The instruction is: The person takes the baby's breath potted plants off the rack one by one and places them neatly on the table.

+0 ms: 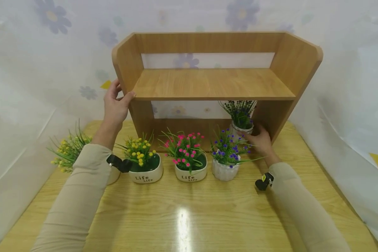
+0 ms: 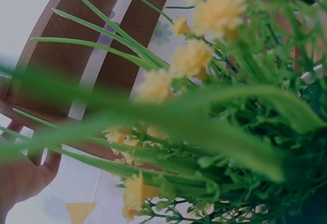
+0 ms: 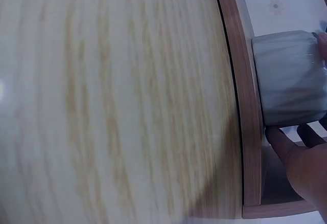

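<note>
A two-tier wooden shelf stands on the table. My left hand grips its left side panel, thumb at the front edge and fingers behind. In the lower right compartment, my right hand holds a white pot of dark purple flowers; the right wrist view shows fingers around the pot, which is close to the shelf's bottom board. A potted plant with blue-purple flowers stands before the shelf, partly covering that pot. Yellow flowers fill much of the left wrist view.
Along the shelf's front stand a pot of pink flowers and a pot of yellow flowers. Another yellow-flowered plant is farther left, its pot partly behind my left forearm. Pale floral sheets surround the wood-grain table.
</note>
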A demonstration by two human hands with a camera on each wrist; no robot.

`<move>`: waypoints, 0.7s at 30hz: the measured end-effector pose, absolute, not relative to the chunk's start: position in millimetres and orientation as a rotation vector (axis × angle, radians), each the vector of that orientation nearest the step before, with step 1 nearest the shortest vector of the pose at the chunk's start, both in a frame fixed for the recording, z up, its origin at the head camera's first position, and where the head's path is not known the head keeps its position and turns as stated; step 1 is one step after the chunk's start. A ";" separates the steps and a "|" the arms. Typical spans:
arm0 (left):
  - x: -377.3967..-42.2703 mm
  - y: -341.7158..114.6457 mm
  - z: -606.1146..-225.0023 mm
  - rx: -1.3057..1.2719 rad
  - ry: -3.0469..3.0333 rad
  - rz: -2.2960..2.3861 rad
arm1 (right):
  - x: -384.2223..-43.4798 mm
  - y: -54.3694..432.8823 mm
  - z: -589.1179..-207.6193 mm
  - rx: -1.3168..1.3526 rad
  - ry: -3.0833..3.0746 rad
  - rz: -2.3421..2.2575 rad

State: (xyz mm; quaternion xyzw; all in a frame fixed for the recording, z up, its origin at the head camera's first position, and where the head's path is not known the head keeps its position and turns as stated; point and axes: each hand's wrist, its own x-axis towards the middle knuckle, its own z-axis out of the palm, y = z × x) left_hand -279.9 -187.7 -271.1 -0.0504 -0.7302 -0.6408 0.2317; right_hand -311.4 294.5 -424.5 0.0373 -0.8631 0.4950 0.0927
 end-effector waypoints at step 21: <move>-279.0 -189.1 -270.3 -0.121 -2.027 -1.734 | -310.7 286.7 -428.2 0.049 -2.487 1.582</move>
